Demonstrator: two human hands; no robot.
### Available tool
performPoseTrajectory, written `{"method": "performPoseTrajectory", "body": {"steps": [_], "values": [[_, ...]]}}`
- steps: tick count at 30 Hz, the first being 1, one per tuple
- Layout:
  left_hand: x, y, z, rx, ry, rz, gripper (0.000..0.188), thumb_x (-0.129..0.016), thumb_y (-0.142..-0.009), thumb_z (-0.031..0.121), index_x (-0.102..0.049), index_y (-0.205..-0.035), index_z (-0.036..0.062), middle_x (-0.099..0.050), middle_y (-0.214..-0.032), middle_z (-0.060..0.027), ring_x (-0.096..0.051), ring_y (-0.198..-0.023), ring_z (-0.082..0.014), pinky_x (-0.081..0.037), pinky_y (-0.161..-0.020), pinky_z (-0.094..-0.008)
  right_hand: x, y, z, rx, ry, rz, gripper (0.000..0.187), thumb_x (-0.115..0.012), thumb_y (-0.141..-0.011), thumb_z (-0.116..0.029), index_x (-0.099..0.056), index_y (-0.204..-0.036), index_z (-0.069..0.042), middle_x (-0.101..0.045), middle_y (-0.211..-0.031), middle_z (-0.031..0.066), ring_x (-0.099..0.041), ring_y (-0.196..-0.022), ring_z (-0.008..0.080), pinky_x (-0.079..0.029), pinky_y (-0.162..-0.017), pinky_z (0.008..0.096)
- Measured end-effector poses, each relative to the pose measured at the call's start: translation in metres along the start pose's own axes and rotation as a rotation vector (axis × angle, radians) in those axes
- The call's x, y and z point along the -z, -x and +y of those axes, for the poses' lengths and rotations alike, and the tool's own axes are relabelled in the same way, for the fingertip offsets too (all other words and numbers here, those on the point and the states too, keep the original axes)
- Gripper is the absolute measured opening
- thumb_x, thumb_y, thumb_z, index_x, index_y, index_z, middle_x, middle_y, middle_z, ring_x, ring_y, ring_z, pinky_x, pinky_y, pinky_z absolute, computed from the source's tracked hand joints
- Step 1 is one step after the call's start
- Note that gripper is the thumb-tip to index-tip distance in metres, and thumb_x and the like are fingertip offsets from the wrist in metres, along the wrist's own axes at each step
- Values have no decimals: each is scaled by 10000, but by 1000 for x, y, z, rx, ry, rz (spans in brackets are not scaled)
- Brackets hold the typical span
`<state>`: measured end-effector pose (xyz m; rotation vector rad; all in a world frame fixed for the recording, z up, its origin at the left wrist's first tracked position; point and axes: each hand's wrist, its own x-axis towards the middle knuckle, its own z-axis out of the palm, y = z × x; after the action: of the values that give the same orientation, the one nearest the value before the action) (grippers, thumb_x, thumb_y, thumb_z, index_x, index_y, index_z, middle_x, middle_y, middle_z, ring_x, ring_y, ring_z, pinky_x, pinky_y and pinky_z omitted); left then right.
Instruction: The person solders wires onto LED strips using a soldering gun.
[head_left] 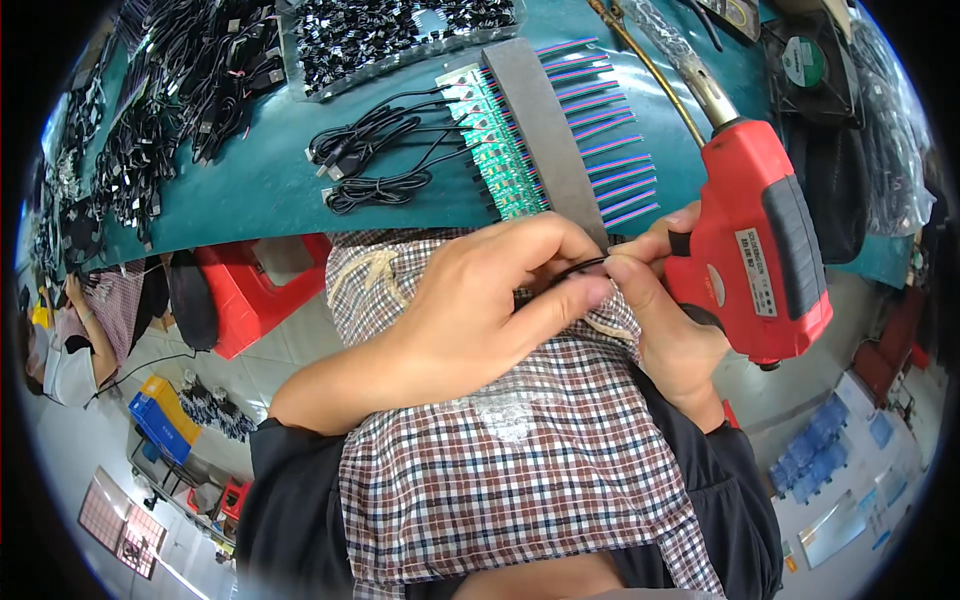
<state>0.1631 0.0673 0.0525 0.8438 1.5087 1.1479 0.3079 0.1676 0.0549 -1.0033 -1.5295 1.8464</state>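
My left hand is closed, its thumb and forefinger pinching a thin black cable just in front of the table edge. Thumb and forefinger of my right hand close on the same cable at its right end. A red soldering gun with a dark grip lies against my right hand; I cannot tell whether other fingers hold it. Beyond my hands, a grey bar presses on rows of thin coloured wires. Left of it is a strip of green circuit boards, some with coiled black USB cables attached.
Piles of black cables cover the teal table's left side. A tray of small black parts stands at the back. At right are a brass-coloured rod and a black fan. A red stool stands left, near another person.
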Motion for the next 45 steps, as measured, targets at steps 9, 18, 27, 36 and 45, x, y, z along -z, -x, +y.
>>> {"method": "performPoseTrajectory", "body": {"steps": [9, 18, 27, 36, 45], "values": [[-1, -7, 2, -323, -539, 213, 56, -708, -839, 44, -663, -847, 12, -614, -735, -80, -599, -620, -191, -447, -534, -296, -8, -1, 6, 164, 249, 9, 429, -700, -807, 120, -466, -1148, 7, -649, -820, 83, -597, -725, 106, -482, -664, 232], [5, -10, -8, -221, -174, 199, 93, -658, -910, 66, -688, -872, -13, -607, -751, -33, -501, -599, -49, -366, -526, -209, -2, -9, 3, 81, 49, 177, 410, -694, -809, 81, -487, -1156, 16, -618, -795, 78, -521, -596, 86, -434, -543, 212], [-3, -9, -7, -261, -299, 257, 52, -707, -844, 75, -680, -856, 31, -617, -742, -67, -593, -589, -171, -448, -514, -285, -2, -8, 3, 44, 196, -39, 388, -679, -827, 109, -494, -1162, 45, -673, -912, 127, -661, -818, 156, -541, -737, 267], [-11, -11, -14, -368, -313, 402, 116, -767, -768, 44, -661, -813, 34, -622, -746, -64, -606, -572, -165, -459, -490, -271, -9, -5, 7, 94, 106, 73, 373, -696, -837, 78, -500, -1150, 27, -682, -835, 108, -610, -689, 106, -480, -600, 216], [-18, -12, -18, -362, -123, 491, 130, -767, -768, -1, -648, -818, 13, -601, -716, -67, -566, -558, -140, -428, -478, -250, -3, -2, 19, 207, 142, 36, 351, -674, -840, 92, -491, -1127, 4, -672, -862, 116, -557, -638, 81, -447, -567, 208]]}}
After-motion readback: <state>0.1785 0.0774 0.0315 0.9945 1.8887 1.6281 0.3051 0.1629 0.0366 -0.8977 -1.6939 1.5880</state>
